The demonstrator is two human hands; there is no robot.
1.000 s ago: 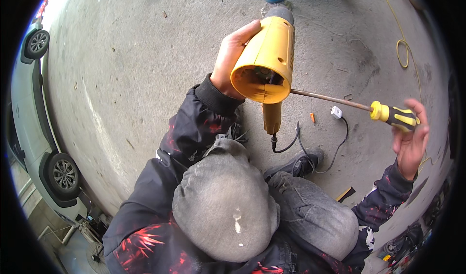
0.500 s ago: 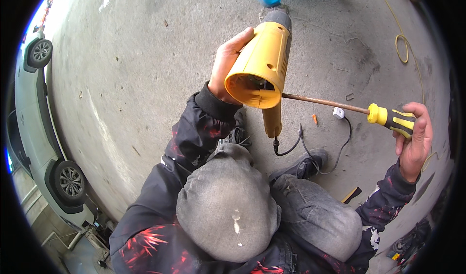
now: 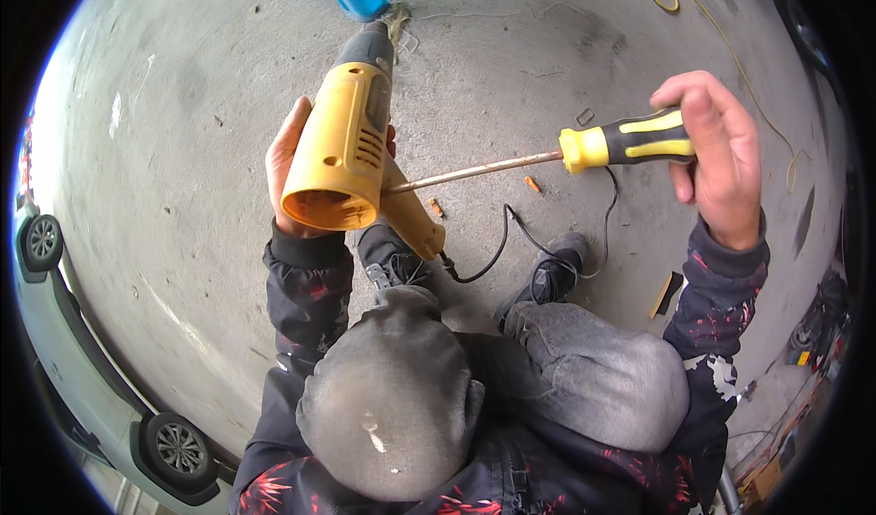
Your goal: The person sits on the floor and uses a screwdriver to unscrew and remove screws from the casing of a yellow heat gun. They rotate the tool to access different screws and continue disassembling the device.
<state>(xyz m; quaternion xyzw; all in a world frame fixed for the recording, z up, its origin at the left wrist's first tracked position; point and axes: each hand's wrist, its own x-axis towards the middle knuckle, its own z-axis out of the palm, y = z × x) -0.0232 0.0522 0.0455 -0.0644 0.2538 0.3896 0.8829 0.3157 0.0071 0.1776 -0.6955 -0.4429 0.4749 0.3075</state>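
Yellow power tool [image 3: 338,141] sits in our curled left hand [image 3: 285,168]; our right hand [image 3: 727,159] pinches the screwdriver handle [image 3: 630,143]; a skewed push could make it slip.

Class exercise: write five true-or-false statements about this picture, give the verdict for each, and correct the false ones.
1. The left grip holds a yellow heat gun. True.
2. The right grip is on a hammer. False: it is on the yellow-and-black handle of a screwdriver.
3. The wide rear end of the yellow heat gun is capped. False: it is open.
4. A black cord comes out of the handle of the yellow heat gun. True.
5. A pale car stands at the right of the picture. False: it stands at the left.
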